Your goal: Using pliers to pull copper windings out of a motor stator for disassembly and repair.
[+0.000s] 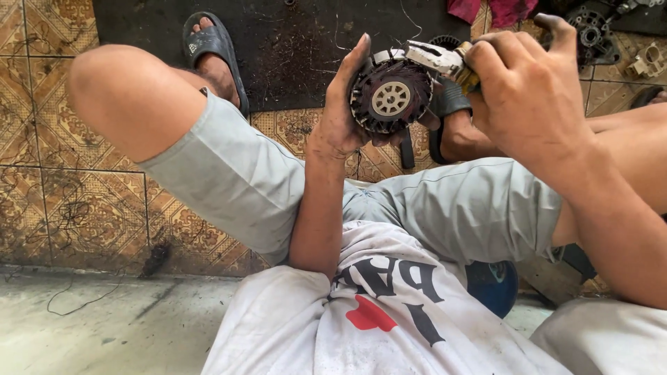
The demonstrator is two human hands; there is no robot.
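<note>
Rotor [390,97]: cradled in left hand [340,118], fingers clenched round it. Right hand [524,90] grips pliers [434,57] at rim. Advice: hold rotor steady, pull squarely.

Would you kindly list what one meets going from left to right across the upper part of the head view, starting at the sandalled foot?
Foot in a black sandal → left hand → round dark motor part with a pale hub → pliers → right hand → dark metal machine part on the floor.
</note>
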